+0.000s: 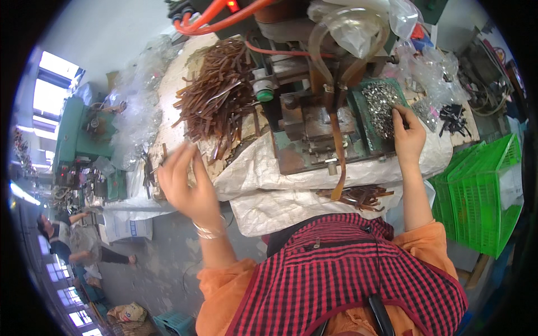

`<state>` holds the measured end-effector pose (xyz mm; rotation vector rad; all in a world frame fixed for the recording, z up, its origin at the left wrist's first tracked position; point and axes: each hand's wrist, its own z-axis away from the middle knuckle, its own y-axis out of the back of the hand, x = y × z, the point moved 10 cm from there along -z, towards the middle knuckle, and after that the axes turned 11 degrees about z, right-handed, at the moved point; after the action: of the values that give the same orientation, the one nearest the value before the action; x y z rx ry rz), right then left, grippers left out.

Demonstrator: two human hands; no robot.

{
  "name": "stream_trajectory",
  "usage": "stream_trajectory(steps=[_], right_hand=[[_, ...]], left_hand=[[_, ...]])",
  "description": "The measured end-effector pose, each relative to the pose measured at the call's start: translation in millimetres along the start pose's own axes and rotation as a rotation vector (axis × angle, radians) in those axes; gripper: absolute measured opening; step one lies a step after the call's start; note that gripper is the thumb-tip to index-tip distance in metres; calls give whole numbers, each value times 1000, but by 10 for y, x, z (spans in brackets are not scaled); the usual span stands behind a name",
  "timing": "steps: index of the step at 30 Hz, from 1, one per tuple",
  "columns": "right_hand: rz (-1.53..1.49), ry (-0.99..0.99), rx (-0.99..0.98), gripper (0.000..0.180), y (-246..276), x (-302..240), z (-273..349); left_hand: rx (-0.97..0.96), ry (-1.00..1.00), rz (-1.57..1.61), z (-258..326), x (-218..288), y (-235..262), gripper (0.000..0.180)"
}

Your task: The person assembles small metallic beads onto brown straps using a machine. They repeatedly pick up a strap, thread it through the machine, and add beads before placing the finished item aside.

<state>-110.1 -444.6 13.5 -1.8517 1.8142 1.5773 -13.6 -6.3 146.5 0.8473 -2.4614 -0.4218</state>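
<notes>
Head view, only one available. Right hand [409,134]: fingers bent, thumb and forefinger drawn near each other at the right-hand edge of a heap of small, shiny silver-coloured metal pieces [380,103]. Whether a piece sits between the fingertips, cannot tell. The heap lies just left of that hand, in a shallow green metal tray [360,130].

Left hand [188,182]: blurred, fingers loosely curled and partly spread; no held thing shows, though the blur leaves it uncertain. Above and right of it, near, a large tangled pile of flat, narrow brown strips [216,92]. Under the pile's right side and on toward the machine, a crumpled white woven sheet [249,168].

Between the hands: a bench machine with a worn green metal base [294,162]. One long flat brown strip [338,154] hangs down its front, left of the right hand and well apart from the left. More loose brown strips [361,197] lie below and left of the right hand.

Step in hand, as judged: picking among the metal pieces. Next move seems to call for a fine thumb-and-finger pinch on a single piece, the others left undisturbed.
</notes>
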Motion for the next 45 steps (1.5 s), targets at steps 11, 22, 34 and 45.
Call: stream_trajectory(steps=[11,22,34,45], right_hand=[[-128,-28,-52,17,-175,-59,48],[-217,-100,-43,16,223,230,256],[-717,-14,-259,26,-603,-1220,202],[-954,-317,-315,41,-629,-1341,264]], left_hand=[[-493,-218,-166,302,-1576,-1183,26],[-134,361,395,465,-1443,-929,12],[58,539,32,392,-2296,217,15],[-474,-187,-211,204,-1054,-1137,26]])
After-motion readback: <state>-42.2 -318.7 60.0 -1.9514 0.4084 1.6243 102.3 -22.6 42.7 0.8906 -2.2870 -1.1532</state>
